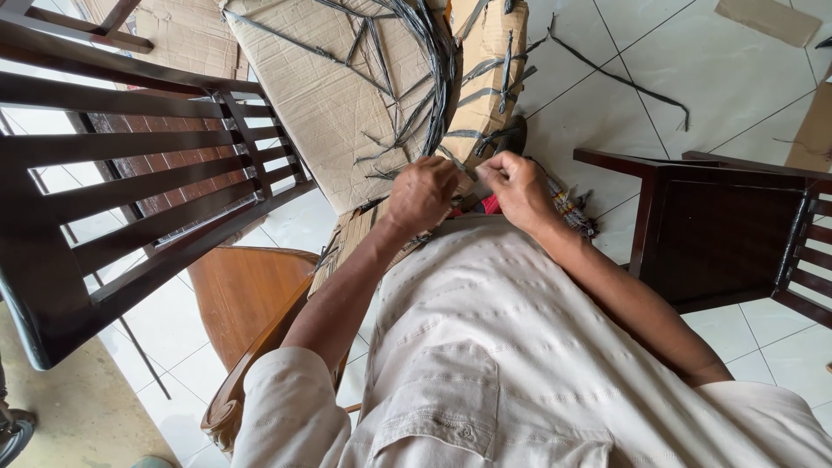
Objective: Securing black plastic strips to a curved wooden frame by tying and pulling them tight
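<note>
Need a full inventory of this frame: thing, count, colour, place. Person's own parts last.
grey strips: a bundle plus loose ones, dark grey, on the cardboard and the floor
cardboard: several flattened sheets, brown, top centre
slatted chair: one, dark brown, left
second chair: one, dark brown, right
wooden seat: one, light brown, lower left
floor tiles: white, all round
shirt: one, beige, bottom
left hand: pinching a strip
right hand: pinching a strip

Person, one: short-sleeved shirt (511,347) of cream, faintly ribbed woven cloth, with a buttoned patch chest pocket (446,399). Sleeves end above the elbow; forearms bare. Both hands (422,195) bare, without gloves, rings or watch.
</note>
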